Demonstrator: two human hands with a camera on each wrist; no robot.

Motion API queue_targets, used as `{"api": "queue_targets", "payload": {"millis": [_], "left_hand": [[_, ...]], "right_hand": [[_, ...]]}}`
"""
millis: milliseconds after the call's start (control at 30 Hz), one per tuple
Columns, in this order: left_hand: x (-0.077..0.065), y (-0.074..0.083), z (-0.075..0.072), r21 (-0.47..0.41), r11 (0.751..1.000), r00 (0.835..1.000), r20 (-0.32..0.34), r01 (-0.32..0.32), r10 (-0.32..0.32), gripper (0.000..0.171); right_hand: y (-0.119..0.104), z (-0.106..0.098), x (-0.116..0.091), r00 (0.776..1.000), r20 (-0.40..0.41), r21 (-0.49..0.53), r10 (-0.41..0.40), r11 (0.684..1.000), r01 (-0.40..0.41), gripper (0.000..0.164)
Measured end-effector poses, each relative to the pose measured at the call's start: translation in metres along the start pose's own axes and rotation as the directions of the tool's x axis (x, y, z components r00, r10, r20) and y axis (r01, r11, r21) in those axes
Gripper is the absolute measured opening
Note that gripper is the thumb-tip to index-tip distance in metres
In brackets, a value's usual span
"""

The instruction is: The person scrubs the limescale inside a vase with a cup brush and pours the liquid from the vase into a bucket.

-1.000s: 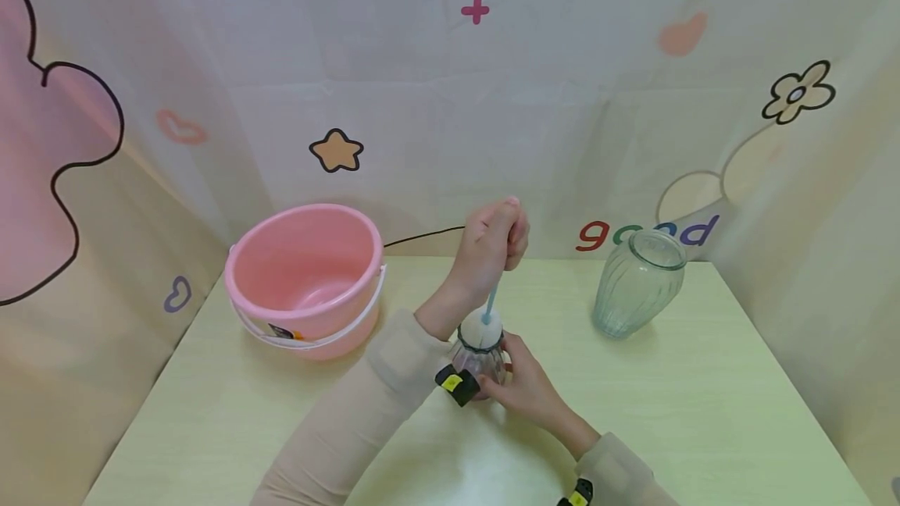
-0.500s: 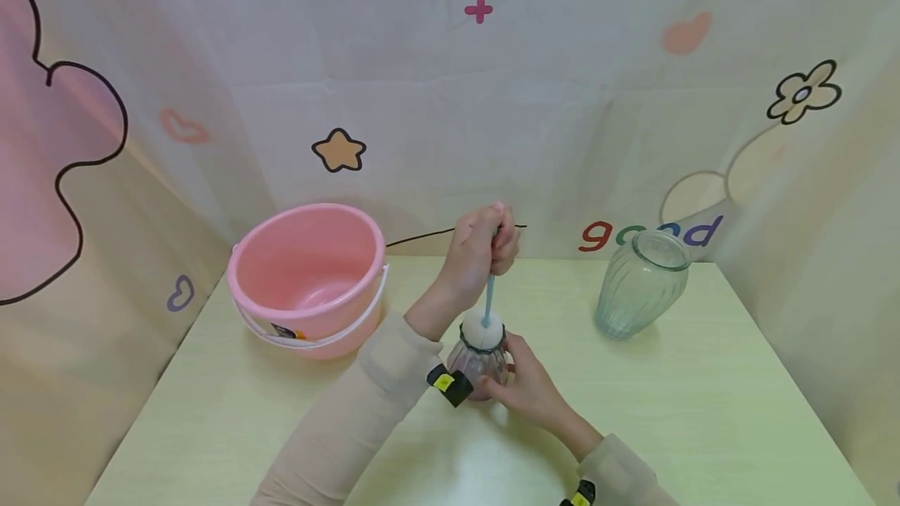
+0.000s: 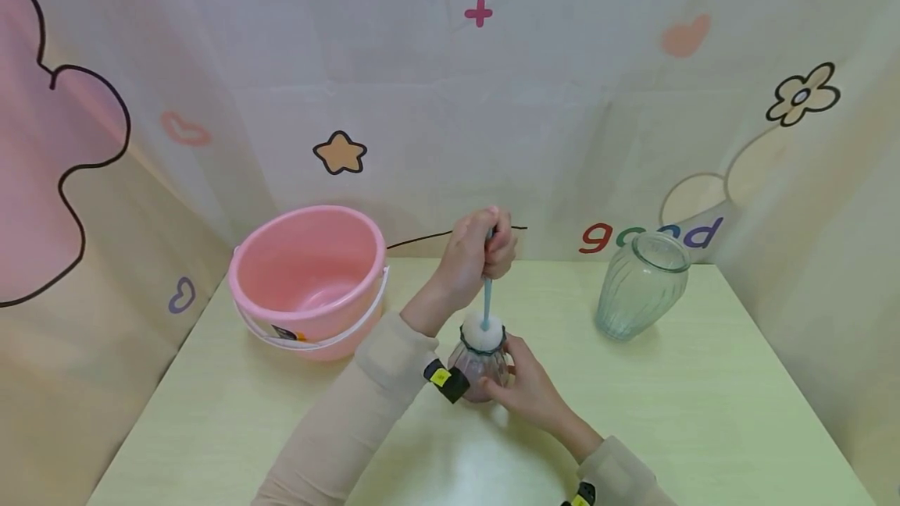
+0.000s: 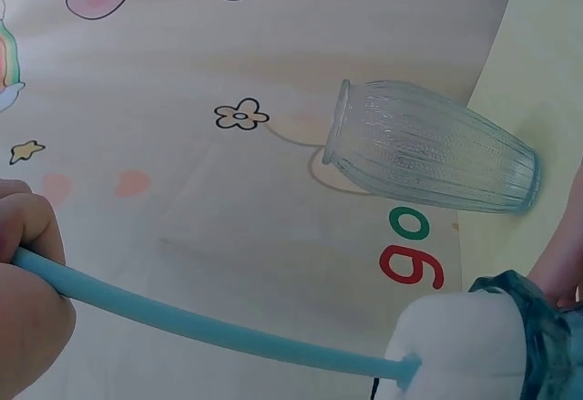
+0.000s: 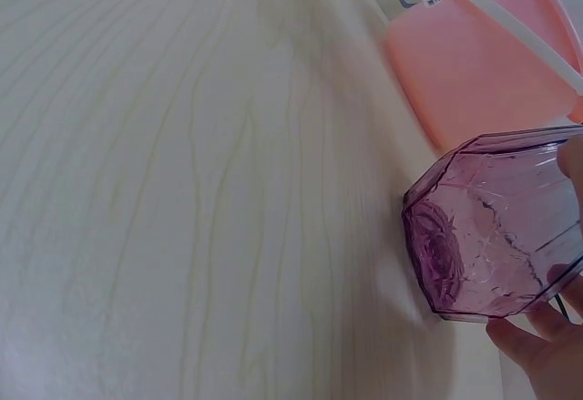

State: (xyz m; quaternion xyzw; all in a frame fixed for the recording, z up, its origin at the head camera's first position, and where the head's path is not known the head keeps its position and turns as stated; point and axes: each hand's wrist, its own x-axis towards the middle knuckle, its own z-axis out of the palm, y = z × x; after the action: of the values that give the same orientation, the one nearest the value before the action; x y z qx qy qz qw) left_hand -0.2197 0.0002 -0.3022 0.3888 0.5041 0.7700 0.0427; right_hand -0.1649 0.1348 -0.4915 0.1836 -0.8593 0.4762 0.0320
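Note:
My left hand (image 3: 480,247) grips the light blue handle (image 4: 219,332) of a sponge brush, fist closed around its upper end. The handle stands nearly upright in the head view. Its white sponge head (image 3: 483,331) bulges out of the mouth of a small glass vase (image 3: 480,369), whose lower part is inside the glass. This vase has a ruffled teal rim (image 4: 545,341) and a faceted purple body (image 5: 483,227). My right hand (image 3: 532,390) holds the vase by its right side, thumb and fingers spread around the body.
A pink bucket (image 3: 309,328) with a white handle stands at the back left of the pale table (image 3: 668,412). Towards the back right is a taller, clear greenish ribbed glass vase (image 3: 636,291). A printed curtain (image 3: 422,100) hangs behind the table.
My left hand has shifted a little left and down, and the brush handle has come more upright. My right hand and the vase stay about where they were.

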Motion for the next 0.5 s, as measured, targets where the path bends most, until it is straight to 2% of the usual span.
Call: {"api": "queue_targets", "payload": {"millis": [167,267,367,500], "left_hand": [[0.001,-0.0021,-0.0007,-0.02,1.0,0.998,0.065,0.003,-0.002,0.036],[0.0009,-0.0045,-0.0008,-0.019,1.0,0.997,0.079,-0.003,0.005,0.036],[-0.0009,-0.0063,-0.0003,0.0,1.0,0.998,0.061,-0.004,0.004,0.036],[-0.0045,-0.0068,0.0023,0.031,0.999,1.0,-0.015,-0.008,0.009,0.036]], "right_hand": [[-0.0001,-0.0003,-0.0005,1.0,-0.002,0.014,-0.025,1.0,0.025,0.064],[0.0003,-0.0006,-0.0005,1.0,0.002,0.018,-0.013,1.0,0.013,0.065],[0.0007,-0.0005,-0.0005,1.0,0.002,0.016,-0.009,1.0,0.009,0.065],[0.0023,0.0004,-0.0003,1.0,0.001,-0.002,-0.024,1.0,0.024,0.064]]}}
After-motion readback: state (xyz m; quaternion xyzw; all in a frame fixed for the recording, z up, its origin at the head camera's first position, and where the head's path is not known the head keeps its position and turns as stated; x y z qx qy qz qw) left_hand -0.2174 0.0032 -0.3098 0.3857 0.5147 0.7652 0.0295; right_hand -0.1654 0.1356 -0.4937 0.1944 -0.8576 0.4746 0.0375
